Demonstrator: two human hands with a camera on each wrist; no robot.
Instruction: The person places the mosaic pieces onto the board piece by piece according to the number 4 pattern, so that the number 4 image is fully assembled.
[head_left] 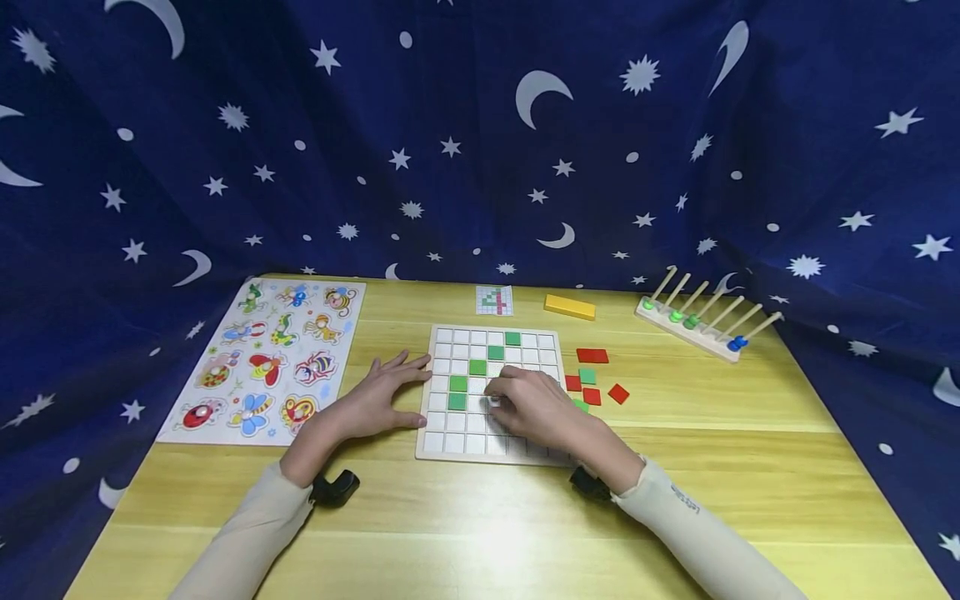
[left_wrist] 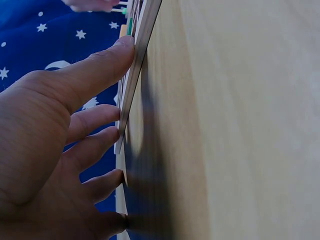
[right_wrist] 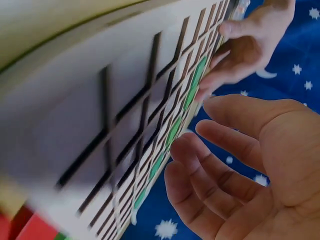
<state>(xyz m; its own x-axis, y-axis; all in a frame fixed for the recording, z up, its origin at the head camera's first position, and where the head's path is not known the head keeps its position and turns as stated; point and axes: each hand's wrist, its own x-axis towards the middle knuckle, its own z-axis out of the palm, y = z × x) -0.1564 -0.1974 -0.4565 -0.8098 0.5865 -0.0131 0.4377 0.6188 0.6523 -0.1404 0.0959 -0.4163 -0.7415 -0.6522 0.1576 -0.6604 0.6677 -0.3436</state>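
The white square gridded board [head_left: 422, 445] lies flat between the two hands, nearer edge square to the person. Five green square tiles [head_left: 477, 367] sit on it, climbing from the left toward the far side; the right hand [head_left: 531, 406] is just right of the lower ones, fingers loosely bent, thumb apart (no tile shows between them). The left hand [head_left: 372, 402], fingers spread wide, touches the board's left edge. Loose red flat tiles [head_left: 592, 356] lie just beyond the right edge, nearer the right hand.
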